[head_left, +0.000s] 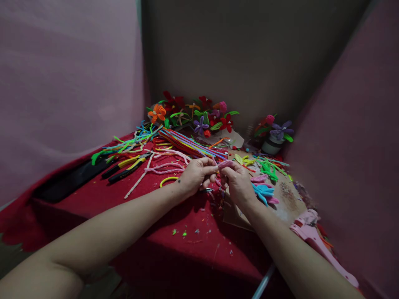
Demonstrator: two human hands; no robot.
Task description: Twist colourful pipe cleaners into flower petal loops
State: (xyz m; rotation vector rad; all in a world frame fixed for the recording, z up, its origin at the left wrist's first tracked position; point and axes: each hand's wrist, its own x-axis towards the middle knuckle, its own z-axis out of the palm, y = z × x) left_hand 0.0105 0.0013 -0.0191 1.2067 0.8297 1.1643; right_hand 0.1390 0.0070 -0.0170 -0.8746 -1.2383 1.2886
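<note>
Over the middle of the red cloth, my left hand (199, 174) and my right hand (237, 180) are close together, fingertips nearly meeting. Between them is a pinkish-purple pipe cleaner (225, 164), pinched by the fingers of both hands. Part of it is hidden behind my fingers. Loose pink pipe cleaners (165, 167) lie just left of my left hand. A bundle of straight, multicoloured pipe cleaners (190, 143) lies beyond both hands. Beside my right wrist is a blue pipe-cleaner petal piece (263, 192) on cardboard (240, 214).
Yellow-and-black pliers (127, 169) lie at the left. Pipe-cleaner flowers (199, 118) stand at the back, with more in a white pot (272, 144). A pink glue gun (321, 241) rests at the right. Small scraps (184, 233) dot the red cloth (193, 253).
</note>
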